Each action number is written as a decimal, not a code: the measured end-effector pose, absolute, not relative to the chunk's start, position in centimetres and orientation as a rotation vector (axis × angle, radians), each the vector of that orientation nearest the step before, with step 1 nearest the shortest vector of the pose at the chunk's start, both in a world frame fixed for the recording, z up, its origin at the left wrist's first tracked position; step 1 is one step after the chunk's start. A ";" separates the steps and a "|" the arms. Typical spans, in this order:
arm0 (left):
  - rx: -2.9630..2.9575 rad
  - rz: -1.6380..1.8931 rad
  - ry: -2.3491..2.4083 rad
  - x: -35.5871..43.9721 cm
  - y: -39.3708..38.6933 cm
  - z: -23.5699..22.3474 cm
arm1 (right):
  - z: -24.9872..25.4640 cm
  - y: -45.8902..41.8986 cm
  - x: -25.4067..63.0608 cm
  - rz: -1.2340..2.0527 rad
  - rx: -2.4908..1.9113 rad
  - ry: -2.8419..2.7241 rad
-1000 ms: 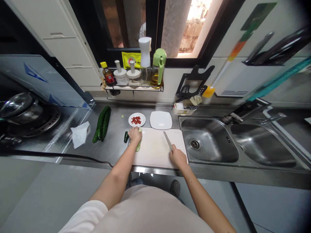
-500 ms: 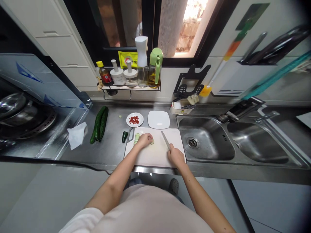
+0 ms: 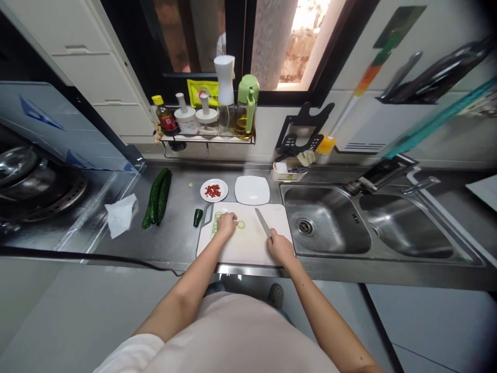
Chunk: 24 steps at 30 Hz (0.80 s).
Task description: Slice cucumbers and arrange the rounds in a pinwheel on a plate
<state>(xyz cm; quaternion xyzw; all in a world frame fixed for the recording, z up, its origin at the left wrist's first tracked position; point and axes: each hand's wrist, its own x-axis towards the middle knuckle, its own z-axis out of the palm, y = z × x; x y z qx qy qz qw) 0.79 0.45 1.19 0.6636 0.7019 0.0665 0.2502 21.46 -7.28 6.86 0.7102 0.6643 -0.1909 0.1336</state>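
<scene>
On the white cutting board (image 3: 248, 248) by the sink, left hand (image 3: 227, 226) over the left part, fingers curled and drawn in narrow, can't tell if anything is pinched in them. Single cucumber slice (image 3: 241, 224) lies flat just right of those fingertips; more cucumber slices (image 3: 215, 228) in a rough column at the board's left side, partly behind the hand. Right hand (image 3: 281, 246) closed round the handle of a knife (image 3: 263, 223), blade angled up and left above the right part of the board, apart from the single slice. Dark green cucumber end piece (image 3: 198, 217) on the steel counter (image 3: 174, 243), just left of the board's grey handle. Two whole cucumbers (image 3: 157, 198) side by side further left, crumpled white tissue (image 3: 121, 215) beyond them. Behind the board: round plate of red pieces (image 3: 214, 190), left of an empty white plate (image 3: 252, 190). Double sink (image 3: 330, 220) just right of the board
</scene>
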 end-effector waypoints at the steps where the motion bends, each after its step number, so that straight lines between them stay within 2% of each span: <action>1: 1.792 0.174 1.931 1.0 0.5 1.2 | 7.0 -7.4 21.5 -0.561 2.058 1.933; 10: 1.722 0.140 1.971 1.3 1.4 1.2 | 7.7 -10.3 21.2 -0.568 1.862 2.100; 24: 1.701 0.123 1.974 1.2 1.7 1.3 | 7.0 -10.7 20.6 -0.548 1.807 2.118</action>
